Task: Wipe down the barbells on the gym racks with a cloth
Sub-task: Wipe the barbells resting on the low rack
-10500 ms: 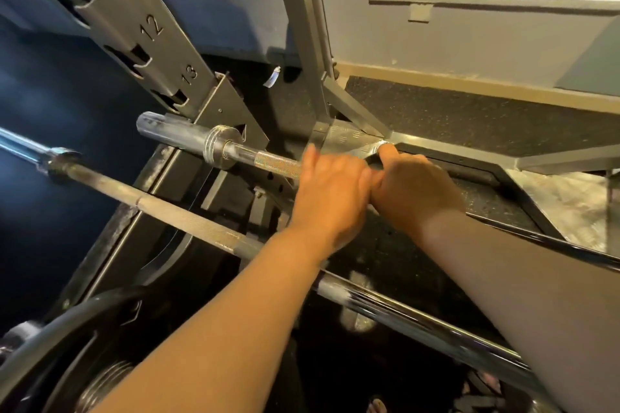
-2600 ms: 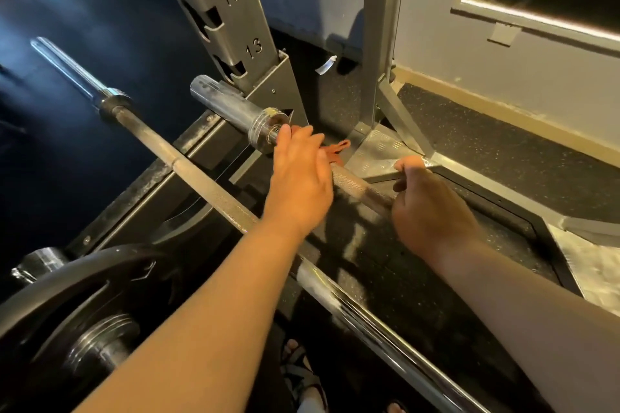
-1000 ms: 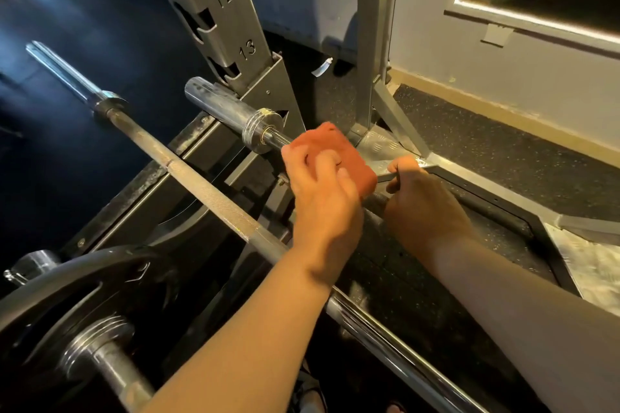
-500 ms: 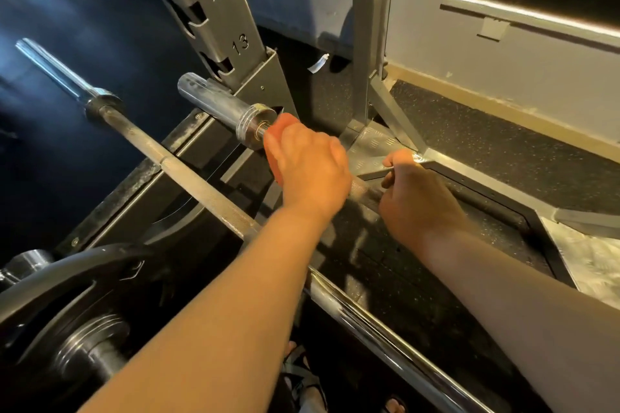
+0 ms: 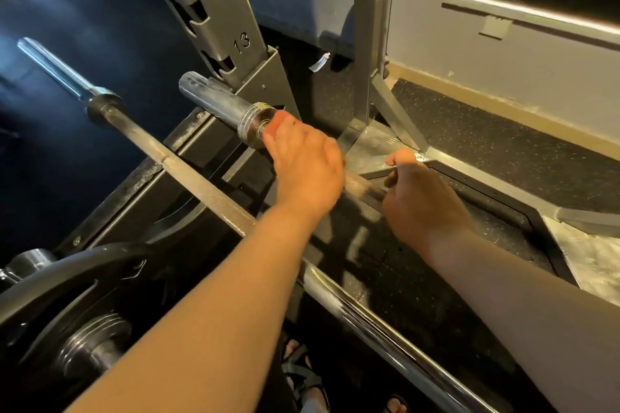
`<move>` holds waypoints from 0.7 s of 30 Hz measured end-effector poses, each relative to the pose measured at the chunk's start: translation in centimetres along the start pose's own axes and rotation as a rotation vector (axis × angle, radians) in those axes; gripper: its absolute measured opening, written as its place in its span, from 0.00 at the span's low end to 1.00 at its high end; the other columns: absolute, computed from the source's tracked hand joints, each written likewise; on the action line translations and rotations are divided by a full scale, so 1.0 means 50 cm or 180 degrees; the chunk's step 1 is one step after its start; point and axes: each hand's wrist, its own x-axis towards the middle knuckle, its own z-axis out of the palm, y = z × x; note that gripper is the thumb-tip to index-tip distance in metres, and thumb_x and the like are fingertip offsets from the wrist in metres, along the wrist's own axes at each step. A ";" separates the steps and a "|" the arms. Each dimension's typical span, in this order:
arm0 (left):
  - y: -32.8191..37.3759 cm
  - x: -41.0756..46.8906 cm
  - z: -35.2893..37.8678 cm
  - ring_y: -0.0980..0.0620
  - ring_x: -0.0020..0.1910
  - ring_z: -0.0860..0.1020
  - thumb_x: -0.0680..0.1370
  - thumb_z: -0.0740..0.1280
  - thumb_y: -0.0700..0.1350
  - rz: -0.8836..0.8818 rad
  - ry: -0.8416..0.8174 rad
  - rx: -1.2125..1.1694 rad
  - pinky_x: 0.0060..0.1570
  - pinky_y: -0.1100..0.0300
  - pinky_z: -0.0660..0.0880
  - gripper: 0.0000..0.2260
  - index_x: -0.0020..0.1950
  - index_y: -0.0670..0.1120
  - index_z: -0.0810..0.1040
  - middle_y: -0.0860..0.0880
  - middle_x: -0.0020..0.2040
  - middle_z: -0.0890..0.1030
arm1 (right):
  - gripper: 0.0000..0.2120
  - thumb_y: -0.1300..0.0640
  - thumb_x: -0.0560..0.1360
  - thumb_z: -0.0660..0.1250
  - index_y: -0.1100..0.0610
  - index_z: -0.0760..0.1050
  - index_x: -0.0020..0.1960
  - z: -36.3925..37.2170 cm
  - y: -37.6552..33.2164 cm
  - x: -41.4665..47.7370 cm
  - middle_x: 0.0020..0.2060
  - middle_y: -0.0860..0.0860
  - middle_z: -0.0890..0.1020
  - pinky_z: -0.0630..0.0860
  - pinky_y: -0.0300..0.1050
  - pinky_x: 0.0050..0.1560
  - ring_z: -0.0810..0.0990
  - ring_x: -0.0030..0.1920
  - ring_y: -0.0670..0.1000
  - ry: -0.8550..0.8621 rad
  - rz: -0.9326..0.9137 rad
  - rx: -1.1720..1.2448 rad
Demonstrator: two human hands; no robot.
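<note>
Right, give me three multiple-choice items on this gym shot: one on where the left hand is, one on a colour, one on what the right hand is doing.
1. Where is the left hand?
A) on the far barbell, beside its collar
B) on the near barbell
C) on the wall

2. What colour is the weight plate?
A) red
B) black
C) yellow

3. The right hand is:
A) flat on the floor
B) hanging free
C) gripping the far barbell

Answers:
1 A, since the hand lies over that bar and reaches the collar.
2 B, since the plate is dark all over.
3 C, since the hand wraps round the bar.
</note>
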 end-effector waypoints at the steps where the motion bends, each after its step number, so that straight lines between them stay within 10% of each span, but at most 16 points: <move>1: 0.029 -0.021 0.003 0.44 0.59 0.70 0.79 0.55 0.47 0.0102 0.0030 -0.0131 0.68 0.42 0.62 0.10 0.42 0.48 0.74 0.48 0.46 0.75 | 0.10 0.61 0.81 0.62 0.54 0.71 0.61 0.001 -0.001 -0.001 0.44 0.50 0.79 0.70 0.42 0.39 0.78 0.44 0.50 0.0009 0.0006 0.0022; 4: 0.062 -0.077 -0.002 0.51 0.51 0.69 0.81 0.57 0.47 0.1022 0.0005 -0.0151 0.64 0.44 0.64 0.12 0.37 0.53 0.68 0.55 0.39 0.70 | 0.05 0.57 0.81 0.65 0.51 0.70 0.56 0.003 0.002 -0.003 0.43 0.49 0.80 0.73 0.44 0.42 0.81 0.45 0.51 0.0033 -0.0079 0.0125; 7: -0.006 -0.052 -0.031 0.55 0.61 0.70 0.85 0.56 0.56 0.1448 -0.0348 -0.0326 0.72 0.51 0.60 0.12 0.53 0.54 0.77 0.57 0.53 0.76 | 0.05 0.60 0.82 0.62 0.53 0.72 0.56 0.002 0.002 -0.004 0.39 0.48 0.77 0.73 0.43 0.40 0.80 0.42 0.50 0.0101 -0.0126 0.0052; 13: -0.065 0.037 -0.037 0.48 0.77 0.61 0.82 0.59 0.53 0.0004 -0.0178 -0.0575 0.79 0.45 0.54 0.16 0.64 0.47 0.78 0.49 0.73 0.70 | 0.10 0.62 0.83 0.58 0.52 0.70 0.61 0.001 0.002 -0.005 0.39 0.48 0.77 0.71 0.44 0.36 0.78 0.39 0.46 0.0059 -0.0088 0.0055; 18: 0.053 -0.037 -0.034 0.46 0.81 0.43 0.83 0.60 0.38 -0.1054 0.0093 -0.1756 0.76 0.66 0.35 0.29 0.81 0.38 0.53 0.40 0.83 0.47 | 0.09 0.61 0.82 0.62 0.52 0.71 0.60 -0.002 -0.001 -0.004 0.42 0.48 0.77 0.76 0.49 0.42 0.78 0.43 0.48 -0.0087 0.0011 0.0117; 21: 0.087 -0.071 -0.019 0.46 0.80 0.34 0.85 0.57 0.40 -0.1247 -0.0182 -0.1934 0.79 0.52 0.37 0.32 0.82 0.39 0.40 0.45 0.82 0.35 | 0.10 0.60 0.82 0.61 0.54 0.72 0.63 -0.002 -0.002 -0.006 0.44 0.49 0.77 0.76 0.49 0.44 0.78 0.46 0.50 -0.0097 0.0031 0.0068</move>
